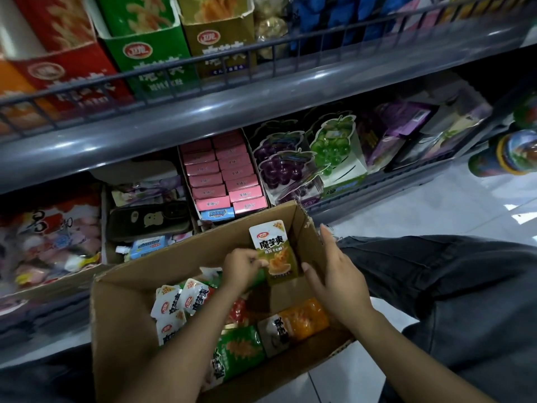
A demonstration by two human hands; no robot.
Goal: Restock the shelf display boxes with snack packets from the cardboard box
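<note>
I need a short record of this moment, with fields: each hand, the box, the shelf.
left hand: pinches an olive packet, upright above the box
right hand: open, beside the packet, holds nothing
box: cardboard, open, with white, green and orange packets inside
shelf: red, green and olive display boxes on the upper level

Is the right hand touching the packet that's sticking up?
Apart. The head view shows brown box wall between the open right hand and the olive packet, which the left hand pinches.
</note>
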